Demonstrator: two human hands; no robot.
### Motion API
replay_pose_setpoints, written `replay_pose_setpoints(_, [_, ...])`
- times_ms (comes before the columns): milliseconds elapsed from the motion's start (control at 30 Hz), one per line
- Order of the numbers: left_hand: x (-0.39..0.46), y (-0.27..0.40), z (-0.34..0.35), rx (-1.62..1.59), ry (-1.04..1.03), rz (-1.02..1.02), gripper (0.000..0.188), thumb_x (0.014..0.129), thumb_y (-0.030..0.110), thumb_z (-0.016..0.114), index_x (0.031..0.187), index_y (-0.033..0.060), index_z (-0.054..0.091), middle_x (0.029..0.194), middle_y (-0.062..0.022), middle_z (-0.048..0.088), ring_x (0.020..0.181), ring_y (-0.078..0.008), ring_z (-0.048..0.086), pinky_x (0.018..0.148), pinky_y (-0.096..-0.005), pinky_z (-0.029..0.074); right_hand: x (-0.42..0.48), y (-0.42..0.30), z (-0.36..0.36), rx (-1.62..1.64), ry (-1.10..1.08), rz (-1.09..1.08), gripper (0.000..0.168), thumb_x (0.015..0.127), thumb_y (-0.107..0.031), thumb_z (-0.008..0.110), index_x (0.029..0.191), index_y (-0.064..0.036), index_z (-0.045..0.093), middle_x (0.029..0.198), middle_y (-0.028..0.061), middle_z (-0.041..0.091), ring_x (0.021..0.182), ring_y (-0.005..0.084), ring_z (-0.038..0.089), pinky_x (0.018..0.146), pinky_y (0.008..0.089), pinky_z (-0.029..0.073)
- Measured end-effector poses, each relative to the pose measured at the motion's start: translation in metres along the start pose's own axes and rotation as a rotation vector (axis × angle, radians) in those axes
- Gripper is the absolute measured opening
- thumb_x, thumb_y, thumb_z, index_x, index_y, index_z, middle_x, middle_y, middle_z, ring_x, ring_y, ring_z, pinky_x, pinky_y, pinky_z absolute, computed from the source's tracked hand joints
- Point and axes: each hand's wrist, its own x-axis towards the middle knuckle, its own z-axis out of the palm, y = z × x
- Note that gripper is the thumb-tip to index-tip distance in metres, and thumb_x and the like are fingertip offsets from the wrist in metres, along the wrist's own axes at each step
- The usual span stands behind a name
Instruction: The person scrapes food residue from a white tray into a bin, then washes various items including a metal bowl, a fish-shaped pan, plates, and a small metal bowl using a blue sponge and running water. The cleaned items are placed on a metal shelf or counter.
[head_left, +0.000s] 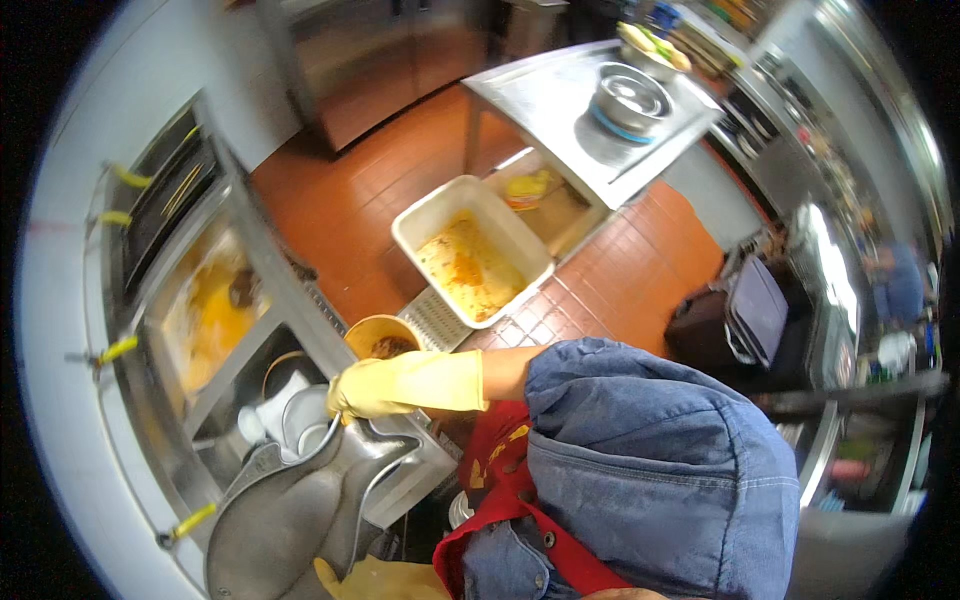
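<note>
A large grey metal pan (289, 506) with a curved rim is tilted in front of me, over the near sink basin. My right hand (375, 386), in a yellow rubber glove, grips its upper rim. At the lower edge is my left hand (390, 577), gloved too, with its thumb over the metal; its other fingers are hidden or cut off by the frame. Behind the pan, a pale cloth (283, 409) and a clear container (311, 420) sit in the basin. Cloudy yellow-orange liquid (217, 315), with a dark object in it, fills part of the farther basin.
Beside the sink stands a yellow bucket (379, 330) with brown scraps. A white plastic tub (476, 184) with oily residue sits by a metal floor grate (435, 319). Steel bowls (632, 97) rest on a steel table (540, 82). Another person (896, 281) is far right.
</note>
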Motion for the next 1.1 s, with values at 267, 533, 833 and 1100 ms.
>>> replay_pose_setpoints(267, [-0.066,-0.084,0.089,0.215,-0.313,-0.075,0.054,0.084,0.028,0.072,0.127,-0.004,0.065,0.125,-0.0219,0.065,0.113,-0.0366,0.063,0.103,-0.0493,0.048,-0.184,0.056,-0.016,0.088,0.277,0.378,0.016,0.087,-0.01,0.07,0.101,-0.015,0.076,0.098,0.0092,0.074,0.095,0.0319,0.071,0.082,0.0418,0.055])
replay_pose_setpoints(533, [-0.195,-0.226,0.188,0.399,-0.603,-0.172,0.054,0.084,0.028,0.071,0.128,-0.0035,0.064,0.127,-0.0219,0.064,0.113,-0.0367,0.062,0.104,-0.05,0.048,-0.416,0.127,-0.068,0.085,0.592,0.578,0.015,0.09,-0.015,0.072,0.104,-0.012,0.073,0.102,0.0107,0.071,0.098,0.0332,0.069,0.083,0.0427,0.054])
replay_pose_setpoints(833, [-0.355,-0.375,0.272,0.522,-0.815,-0.234,0.055,0.083,0.028,0.071,0.129,-0.003,0.064,0.129,-0.022,0.063,0.115,-0.0368,0.062,0.104,-0.0509,0.048,-0.666,0.161,-0.144,0.206,0.732,0.947,0.019,0.096,-0.016,0.069,0.113,-0.012,0.074,0.114,0.0141,0.071,0.107,0.0353,0.068,0.089,0.044,0.053])
replay_pose_setpoints(1100, [-0.475,-0.48,0.384,0.561,-0.849,-0.508,0.062,0.082,0.028,0.067,0.136,-0.0011,0.058,0.138,-0.0211,0.057,0.122,-0.038,0.058,0.106,-0.0564,0.045,-0.796,0.222,-0.157,0.268,1.033,1.074,0.028,0.098,-0.023,0.066,0.12,-0.007,0.071,0.124,0.02,0.069,0.119,0.0385,0.063,0.1,0.0467,0.049])
